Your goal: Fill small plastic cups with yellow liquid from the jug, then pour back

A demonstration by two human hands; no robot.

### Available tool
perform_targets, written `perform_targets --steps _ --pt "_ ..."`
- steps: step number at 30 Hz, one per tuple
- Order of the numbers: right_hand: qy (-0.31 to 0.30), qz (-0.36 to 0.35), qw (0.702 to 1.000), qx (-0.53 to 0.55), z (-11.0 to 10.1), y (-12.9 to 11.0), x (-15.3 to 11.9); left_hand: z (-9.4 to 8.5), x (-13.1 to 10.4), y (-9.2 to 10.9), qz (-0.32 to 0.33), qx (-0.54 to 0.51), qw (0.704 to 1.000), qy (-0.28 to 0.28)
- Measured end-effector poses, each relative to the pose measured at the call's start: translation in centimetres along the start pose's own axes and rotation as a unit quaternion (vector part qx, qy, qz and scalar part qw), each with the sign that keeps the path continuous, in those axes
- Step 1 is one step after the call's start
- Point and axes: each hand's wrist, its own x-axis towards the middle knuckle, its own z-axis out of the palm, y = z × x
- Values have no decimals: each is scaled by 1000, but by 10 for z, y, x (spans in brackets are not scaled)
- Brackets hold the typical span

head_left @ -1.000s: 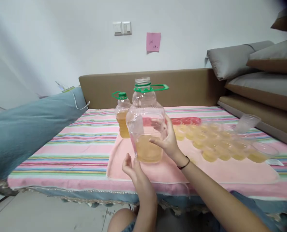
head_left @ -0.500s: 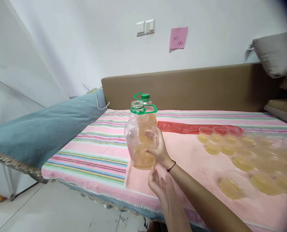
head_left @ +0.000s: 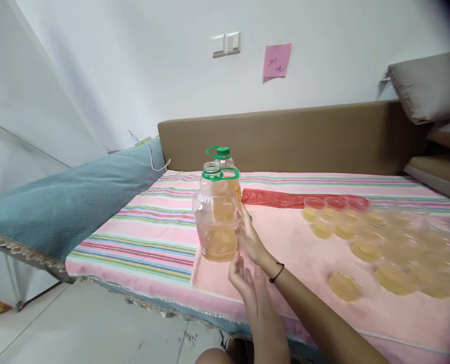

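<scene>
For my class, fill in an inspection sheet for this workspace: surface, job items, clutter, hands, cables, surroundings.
Surface: striped cloth, partly covered by a pink towel.
Job items: uncapped bottle holding yellowish liquid; capped bottle behind it; blurred plastic cups at right.
Clutter: red plastic, partly behind the cups.
Left hand: open, near the uncapped bottle's base.
Right hand: at that bottle's side; grip unclear.
Cables: white cord on the blue armrest.
Surroundings: wall switches, pink note, brown backrest, grey cushion.
</scene>
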Motion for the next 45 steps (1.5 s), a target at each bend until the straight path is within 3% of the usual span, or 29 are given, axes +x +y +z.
perform_targets --steps 4,7,10,13,16,20,25,29,35,41,45 --pt "46 -5 998 -42 -39 -45 -21 8 -1 4 39 -25 998 -48" --pt "95 -64 990 -87 -89 -90 -43 15 -3 6 25 -22 992 -124" --pt "186 -115 966 -141 -144 -123 -76 26 -5 8 19 13 983 -184" --pt "277 -123 938 -168 -189 -131 -114 38 -9 4 32 62 970 -232" --pt "306 -65 935 -170 -216 -118 -149 50 -12 -10 68 106 951 -281" --pt "247 30 945 -210 -230 -103 -180 61 -18 -35 124 163 932 -298" --pt "159 125 953 -227 -245 -102 -196 77 -28 -62 154 254 896 -330" --pt "96 191 953 -215 -250 -98 -200 96 -31 -75 130 242 911 -308" --pt "33 222 952 -210 -236 -89 -198 115 -35 -80 123 196 927 -295" --pt "32 236 952 -193 -232 -85 -196 122 -39 -78 124 175 938 -271" --pt "49 227 958 -166 -232 -83 -191 132 -35 -73 146 171 932 -285"
